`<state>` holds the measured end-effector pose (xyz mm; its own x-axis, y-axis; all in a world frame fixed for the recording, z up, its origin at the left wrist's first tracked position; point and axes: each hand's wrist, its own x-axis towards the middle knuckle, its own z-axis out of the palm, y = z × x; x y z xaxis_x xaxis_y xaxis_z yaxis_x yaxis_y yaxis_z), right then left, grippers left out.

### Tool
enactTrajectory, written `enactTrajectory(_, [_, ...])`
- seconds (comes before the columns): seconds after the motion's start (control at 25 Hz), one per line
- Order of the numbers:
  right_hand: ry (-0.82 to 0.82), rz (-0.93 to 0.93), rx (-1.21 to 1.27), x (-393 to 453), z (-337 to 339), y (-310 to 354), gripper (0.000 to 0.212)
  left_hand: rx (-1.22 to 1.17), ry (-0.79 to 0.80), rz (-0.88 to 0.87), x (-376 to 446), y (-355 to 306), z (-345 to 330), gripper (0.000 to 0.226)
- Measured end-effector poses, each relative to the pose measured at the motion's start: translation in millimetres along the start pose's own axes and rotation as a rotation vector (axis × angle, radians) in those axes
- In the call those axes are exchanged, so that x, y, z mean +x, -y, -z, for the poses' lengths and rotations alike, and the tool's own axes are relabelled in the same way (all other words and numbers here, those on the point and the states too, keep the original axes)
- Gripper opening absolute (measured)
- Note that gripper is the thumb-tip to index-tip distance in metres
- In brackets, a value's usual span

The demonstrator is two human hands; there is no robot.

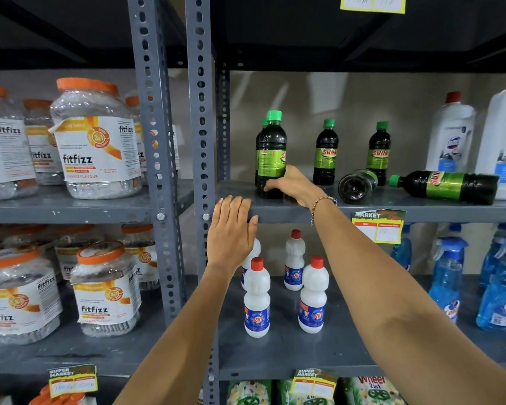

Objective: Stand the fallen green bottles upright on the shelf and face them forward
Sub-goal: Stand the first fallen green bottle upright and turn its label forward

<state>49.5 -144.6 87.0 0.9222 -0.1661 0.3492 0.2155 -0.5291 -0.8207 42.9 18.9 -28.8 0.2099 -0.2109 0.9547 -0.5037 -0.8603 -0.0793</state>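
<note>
On shelf (362, 213): right hand (292, 185) grips upright green bottle (270, 153); left hand (231, 229) flat.

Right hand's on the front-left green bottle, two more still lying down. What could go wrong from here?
1. The right hand grips the front bottle low; turning it could knock the bottle behind.
2. The fallen bottle lies base-outward near the shelf edge and may roll off if bumped.

On the shelf (421, 213) at mid-frame, bare board lies open between the front upright bottle (270, 154) and the next standing one (325, 153), wide enough for a hand. Right of centre, two fallen bottles (357, 185) (447, 187) block the front edge, with white jugs (450, 135) closing the far right.
</note>
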Motion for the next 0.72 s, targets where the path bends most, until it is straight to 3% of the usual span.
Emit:
enactTrajectory(0.16, [-0.013, -0.012, -0.088, -1.7, -1.6, 0.4, 0.072, 0.002, 0.006, 0.002, 0.4, 0.2, 1.3, 0.045])
enactTrajectory(0.28, [0.003, -0.01, -0.021, -0.6, 0.4, 0.6, 0.051, -0.006, 0.005, 0.001, 0.4, -0.7, 1.7, 0.046])
enactTrajectory(0.32, [0.0, -0.017, -0.018, -1.1, 0.7, 0.5, 0.053, -0.004, 0.002, -0.001, 0.4, -0.5, 1.7, 0.046])
enactTrajectory(0.48, [-0.018, -0.044, -0.116, -2.4, -1.1, -0.1, 0.083, -0.005, -0.013, -0.008, 0.0, 0.5, 1.8, 0.044])
enactTrajectory(0.64, [0.007, -0.012, -0.045, -3.5, 0.9, 0.3, 0.049, -0.005, -0.011, -0.017, -0.3, 0.7, -0.6, 0.044])
enactTrajectory(0.72, [0.005, -0.032, -0.061, -4.8, 1.0, 0.1, 0.06, -0.008, -0.008, -0.015, 0.1, 1.6, -1.6, 0.044])
